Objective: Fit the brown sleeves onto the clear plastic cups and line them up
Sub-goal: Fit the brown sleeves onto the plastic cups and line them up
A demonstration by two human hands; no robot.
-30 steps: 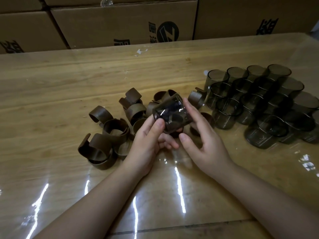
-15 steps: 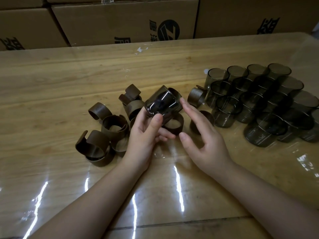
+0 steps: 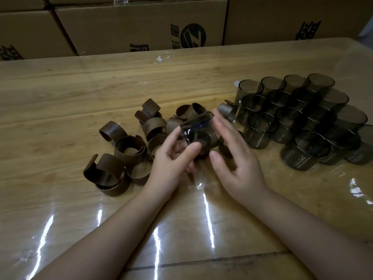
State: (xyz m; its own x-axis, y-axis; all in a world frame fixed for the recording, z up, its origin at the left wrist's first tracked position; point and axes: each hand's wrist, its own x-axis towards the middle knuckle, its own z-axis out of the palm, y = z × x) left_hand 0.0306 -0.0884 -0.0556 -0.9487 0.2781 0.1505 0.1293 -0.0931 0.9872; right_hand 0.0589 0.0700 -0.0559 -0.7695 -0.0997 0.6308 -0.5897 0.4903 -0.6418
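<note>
The left hand [image 3: 171, 160] pinched a tilted cup [image 3: 198, 131] above the sleeves [image 3: 129, 146]; the right hand [image 3: 236, 158], fingers straight, pressed its side; the smooth cup might slip and fall on the table [image 3: 60, 98], or roll into the standing cups [image 3: 302, 118].

Your left hand [image 3: 171, 158] hides the lower side of the tilted cup [image 3: 198, 132]; whether a sleeve sits on it, you cannot tell. Your right hand [image 3: 236, 164] covers sleeves behind it. At the right edge one cup [image 3: 366, 142] is cut off. The box print [image 3: 192, 36] is unreadable.
</note>
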